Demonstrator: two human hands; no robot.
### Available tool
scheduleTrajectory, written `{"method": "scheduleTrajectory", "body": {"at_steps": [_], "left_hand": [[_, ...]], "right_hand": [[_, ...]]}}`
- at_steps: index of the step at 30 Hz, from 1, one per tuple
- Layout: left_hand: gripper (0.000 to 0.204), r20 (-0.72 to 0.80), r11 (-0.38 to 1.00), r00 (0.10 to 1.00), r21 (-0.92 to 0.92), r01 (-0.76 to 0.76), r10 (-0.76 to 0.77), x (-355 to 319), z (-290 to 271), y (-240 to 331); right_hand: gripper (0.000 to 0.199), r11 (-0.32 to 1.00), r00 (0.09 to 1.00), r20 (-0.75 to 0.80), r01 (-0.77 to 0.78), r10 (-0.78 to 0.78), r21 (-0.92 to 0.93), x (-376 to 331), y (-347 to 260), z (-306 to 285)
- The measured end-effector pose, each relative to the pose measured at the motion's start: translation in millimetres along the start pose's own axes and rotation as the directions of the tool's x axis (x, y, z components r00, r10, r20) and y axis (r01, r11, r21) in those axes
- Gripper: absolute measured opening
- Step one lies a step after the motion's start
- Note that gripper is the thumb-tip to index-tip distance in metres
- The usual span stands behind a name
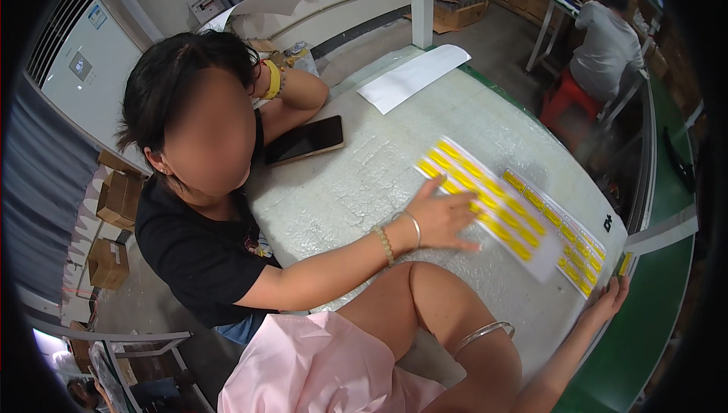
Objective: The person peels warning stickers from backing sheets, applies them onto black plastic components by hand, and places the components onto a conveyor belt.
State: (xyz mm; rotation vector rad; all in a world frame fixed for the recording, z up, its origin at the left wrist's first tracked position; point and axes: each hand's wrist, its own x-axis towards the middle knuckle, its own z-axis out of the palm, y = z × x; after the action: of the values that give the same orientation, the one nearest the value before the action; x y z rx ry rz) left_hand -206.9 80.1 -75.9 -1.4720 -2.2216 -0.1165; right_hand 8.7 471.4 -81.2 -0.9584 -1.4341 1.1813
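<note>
Your right hand [610, 301] meets the sheet [523, 219] at the table [341, 193] edge (grip unclear); your left hand is out of view. A co-worker's hand [447, 219] presses the sheet flat. It's probably thin and floppy: lift by its margin.

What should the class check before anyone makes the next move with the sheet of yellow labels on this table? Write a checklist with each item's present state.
1. Label sheet lies flat on the white table: ok.
2. Sheet is held steady: ok, the co-worker's hand presses flat on its left part.
3. Right hand is at the table's near edge, close to the sheet's corner: ok.
4. Its fingers grip the small yellow label at the edge: cannot tell.
5. Left hand is visible: not ok, only a forearm with a silver bangle shows.
6. Phone and white paper lie clear of the sheet: ok.
</note>
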Motion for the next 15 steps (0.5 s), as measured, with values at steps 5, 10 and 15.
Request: {"method": "scheduleTrajectory", "body": {"at_steps": [5, 10, 15], "left_hand": [[0.056, -0.112, 0.997, 0.993, -0.052, -0.055, 0.049, 7, 4, 3], [0.063, 0.157, 0.926, 0.966, -0.352, -0.137, 0.203, 0, 13, 2], [0.068, 0.130, 0.966, 0.963, 0.072, -0.248, 0.237, 1, 18, 2]], "right_hand": [[0.031, 1.000, 1.000, -0.006, 0.013, -0.013, -0.020, 3, 4, -2], [0.031, 1.000, 1.000, 0.011, 0.000, 0.000, -0.003, 5, 7, -3], [0.032, 1.000, 0.999, 0.027, 0.018, -0.018, -0.016, 6, 9, -4]]}}
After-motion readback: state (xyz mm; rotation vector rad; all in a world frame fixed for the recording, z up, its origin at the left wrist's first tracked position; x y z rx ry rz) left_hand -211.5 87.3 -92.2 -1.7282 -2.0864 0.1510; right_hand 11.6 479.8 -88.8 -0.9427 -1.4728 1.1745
